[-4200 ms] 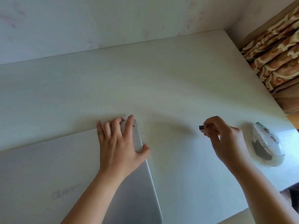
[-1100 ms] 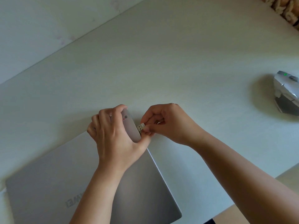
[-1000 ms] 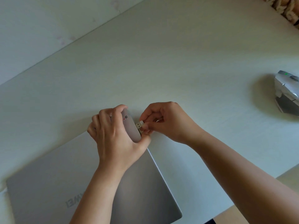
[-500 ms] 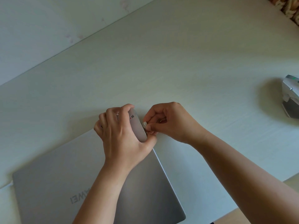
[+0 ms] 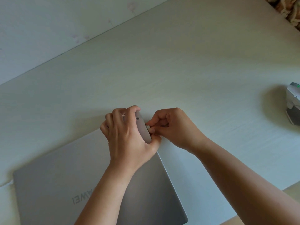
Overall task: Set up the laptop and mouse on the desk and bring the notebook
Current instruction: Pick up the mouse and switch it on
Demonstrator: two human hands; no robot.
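Matte silver metal, smooth and rounded at the corners: the closed laptop [image 5: 68, 181] lies flat on the pale wood-grain bench [image 5: 178, 70] under the left hand [image 5: 128, 138], which grips its far right corner (a small barcode sticker shows there). Just right of it, the right hand [image 5: 173, 127] pinches a tiny pale USB receiver [image 5: 148, 127] against the laptop's edge. Well apart to the right, a glossy grey-white mouse [image 5: 293, 101] sits partly cropped.

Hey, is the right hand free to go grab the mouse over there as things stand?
Probably not yet. The right hand is pinching the small USB plug at the laptop edge. Bare desk lies between it and the mouse, so the way looks free.
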